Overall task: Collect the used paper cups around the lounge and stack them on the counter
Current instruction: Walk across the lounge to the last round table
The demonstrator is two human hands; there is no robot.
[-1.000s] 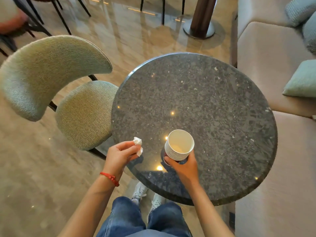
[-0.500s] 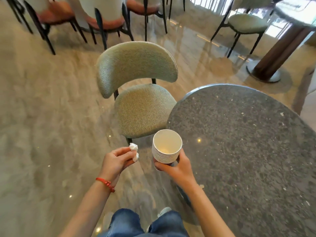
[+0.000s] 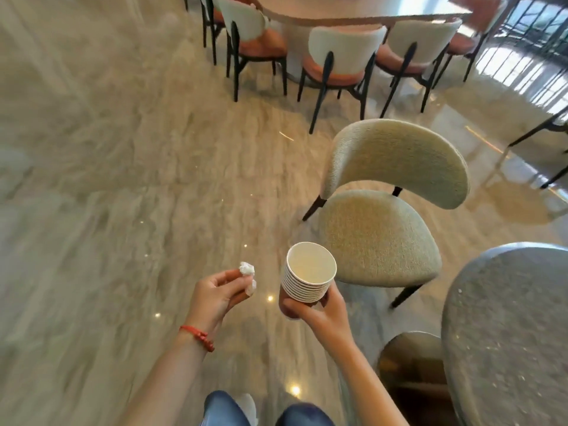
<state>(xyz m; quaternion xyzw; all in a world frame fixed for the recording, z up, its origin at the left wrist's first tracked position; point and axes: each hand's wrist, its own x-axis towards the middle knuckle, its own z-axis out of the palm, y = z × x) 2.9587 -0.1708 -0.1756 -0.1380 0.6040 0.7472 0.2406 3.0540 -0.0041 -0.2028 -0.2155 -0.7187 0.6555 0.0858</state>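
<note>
**loungelurker:** So I'm standing here watching this person and both hands are full. The right hand [image 3: 319,309] is gripping a stack of paper cups [image 3: 309,276], fingers curling around the lower part, mouth of the top cup facing up. Looks empty inside from where I am. I'm counting maybe nine or ten rims nested together, hard to be exact.

**beanbag_dave:** What's the other hand doing?

**loungelurker:** The left hand [image 3: 215,292] is pinching a crumpled white tissue [image 3: 248,273] between thumb and fingertips, held up just beside the cups but not touching them. There's a red bracelet [image 3: 198,336] sitting on that wrist. Blue jeans [image 3: 227,410] showing at the bottom, and what looks like a light shoe, too blurry to be sure.

**beanbag_dave:** Where are they in the room?

**loungelurker:** Over the glossy marble floor [image 3: 107,210], with the cups hanging in the air, not resting on anything. A round speckled stone table [image 3: 507,333] is sitting off to their right, and a pale green upholstered chair [image 3: 387,216] is standing just past the cups. Further back there's a long table [image 3: 362,10] with a row of white-backed chairs with orange seats [image 3: 341,56] tucked around it, and bright window light is bouncing off the floor at far right.
</note>
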